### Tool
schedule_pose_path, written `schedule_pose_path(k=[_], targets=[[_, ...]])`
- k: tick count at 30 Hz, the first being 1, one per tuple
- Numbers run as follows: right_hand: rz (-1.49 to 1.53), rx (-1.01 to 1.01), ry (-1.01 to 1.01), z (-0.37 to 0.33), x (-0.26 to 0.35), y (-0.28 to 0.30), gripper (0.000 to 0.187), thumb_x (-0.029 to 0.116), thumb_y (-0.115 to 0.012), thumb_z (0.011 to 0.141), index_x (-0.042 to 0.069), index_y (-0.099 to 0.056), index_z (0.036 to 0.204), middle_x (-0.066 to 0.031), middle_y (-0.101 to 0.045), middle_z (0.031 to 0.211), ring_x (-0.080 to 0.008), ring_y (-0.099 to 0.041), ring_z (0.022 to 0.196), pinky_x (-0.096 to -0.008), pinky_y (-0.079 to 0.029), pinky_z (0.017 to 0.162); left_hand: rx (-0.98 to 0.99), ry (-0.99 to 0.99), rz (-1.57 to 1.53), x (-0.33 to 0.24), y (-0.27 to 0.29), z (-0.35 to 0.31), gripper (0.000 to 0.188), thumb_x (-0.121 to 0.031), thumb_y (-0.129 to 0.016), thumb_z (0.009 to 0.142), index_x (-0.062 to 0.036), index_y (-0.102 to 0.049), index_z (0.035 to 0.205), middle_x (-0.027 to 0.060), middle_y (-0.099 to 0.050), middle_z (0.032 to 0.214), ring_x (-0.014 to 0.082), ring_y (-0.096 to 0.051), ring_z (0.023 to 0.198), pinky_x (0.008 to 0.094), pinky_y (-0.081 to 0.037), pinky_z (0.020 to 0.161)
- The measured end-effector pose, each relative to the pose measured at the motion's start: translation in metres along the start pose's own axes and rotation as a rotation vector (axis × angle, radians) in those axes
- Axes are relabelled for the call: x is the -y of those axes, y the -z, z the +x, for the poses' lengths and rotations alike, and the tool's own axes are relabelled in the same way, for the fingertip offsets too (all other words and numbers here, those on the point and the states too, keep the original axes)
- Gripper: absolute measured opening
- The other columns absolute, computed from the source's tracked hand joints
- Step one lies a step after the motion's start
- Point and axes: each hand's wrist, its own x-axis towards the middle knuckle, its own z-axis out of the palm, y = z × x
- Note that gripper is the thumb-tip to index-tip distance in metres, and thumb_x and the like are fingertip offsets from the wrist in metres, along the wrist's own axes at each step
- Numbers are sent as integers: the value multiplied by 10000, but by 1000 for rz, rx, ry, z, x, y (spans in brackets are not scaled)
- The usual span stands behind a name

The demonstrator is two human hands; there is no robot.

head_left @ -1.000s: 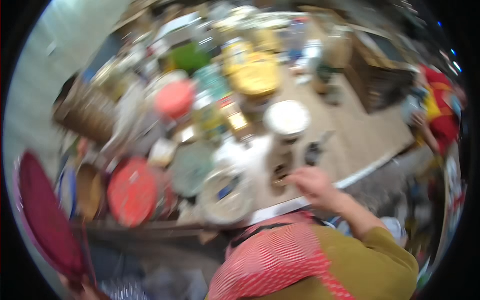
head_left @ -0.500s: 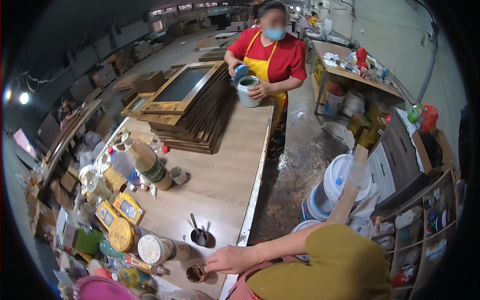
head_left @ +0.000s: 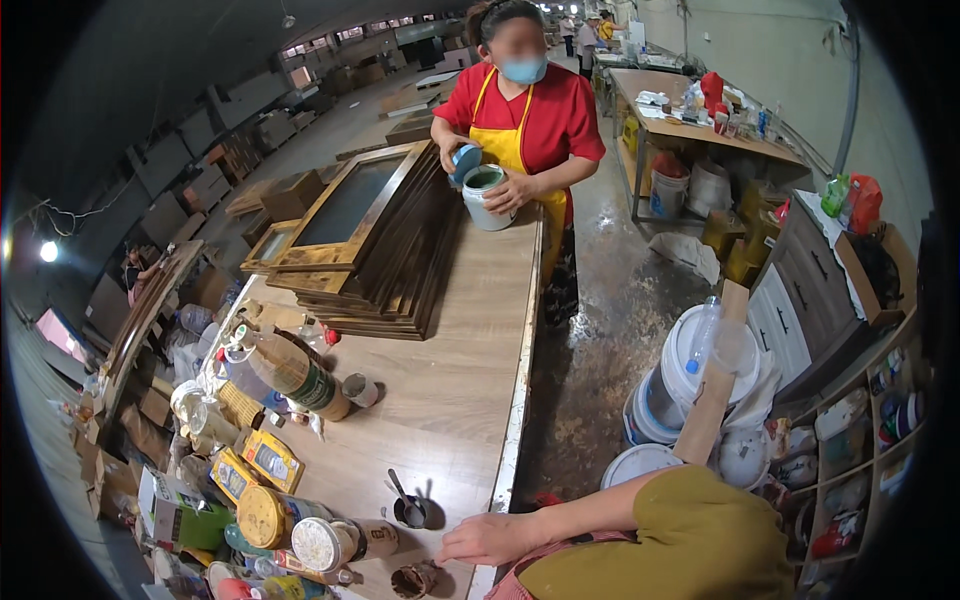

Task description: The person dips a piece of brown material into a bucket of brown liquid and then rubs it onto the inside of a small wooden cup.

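Note:
My right hand (head_left: 483, 540) lies on the wood-grain table (head_left: 445, 425) near its right edge, palm down with fingers loosely extended and nothing held. Just left of the fingertips stands a small brown-stained cup (head_left: 413, 580). Beyond it is a small dark cup (head_left: 422, 514) with a spoon (head_left: 399, 487) leaning in it. My left hand is out of view. Across the table, a co-worker in a red shirt and yellow apron (head_left: 500, 144) holds a white jar (head_left: 488, 207) with dark green contents and a blue lid (head_left: 465, 162) beside its mouth.
Framed wooden panels (head_left: 365, 240) are stacked at the far end of the table. Bottles (head_left: 290, 370), yellow packets (head_left: 272, 460) and tubs (head_left: 322, 543) crowd its left side. On the floor to the right, a wooden board (head_left: 712, 400) leans against white buckets (head_left: 690, 360); cubbyhole shelves (head_left: 825, 480) stand beyond.
My view has shifted, so the table and its things sit lower in the picture. My right hand is a little farther from the brown-stained cup. The co-worker still holds the jar and lid.

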Motion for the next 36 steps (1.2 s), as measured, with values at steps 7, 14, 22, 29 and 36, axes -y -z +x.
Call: schedule_pose_path(k=[7, 14, 22, 29, 36], targets=[[-43, -428, -376, 6, -32, 86, 227, 69, -532, 883, 75, -598, 1101, -118, -635, 917, -265, -636, 771, -343, -517, 701, 373, 127, -142, -14, -3, -3, 392, -160, -556, 754, -97, -561, 1142, 109, -561, 1033, 296, -535, 968, 433, -410, 834], [89, -332, -324, 22, -35, 83, 185, 62, -540, 875, 54, -597, 1051, -93, -624, 911, -243, -623, 813, -333, -501, 719, 487, 193, -213, -34, 53, 33, 365, -207, -564, 719, -106, -574, 1069, 132, -550, 1025, 348, -510, 976, 470, -406, 830], [41, -108, -110, 38, -33, 53, 185, 69, -563, 848, 56, -581, 1032, -95, -578, 940, -282, -589, 854, -377, -487, 730, 397, 209, -186, -45, 37, 20, 364, -210, -570, 711, -97, -549, 1057, 133, -530, 1027, 340, -497, 977, 493, -364, 860], [159, -7, 23, 66, -36, 33, 191, 68, -565, 816, 68, -563, 1007, -114, -552, 906, -298, -575, 861, -397, -482, 728, 423, 248, -246, -44, 28, 17, 407, -220, -557, 755, -71, -545, 1133, 155, -558, 1048, 366, -500, 1028, 524, -339, 930], [208, 263, -72, 79, -26, 36, 268, -39, -546, 774, 35, -615, 1022, -136, -618, 893, -312, -606, 804, -369, -488, 694, 112, 341, -259, -53, 33, 21, 329, -195, -617, 746, -95, -591, 1058, 66, -602, 1090, 256, -540, 1074, 449, -370, 973]])
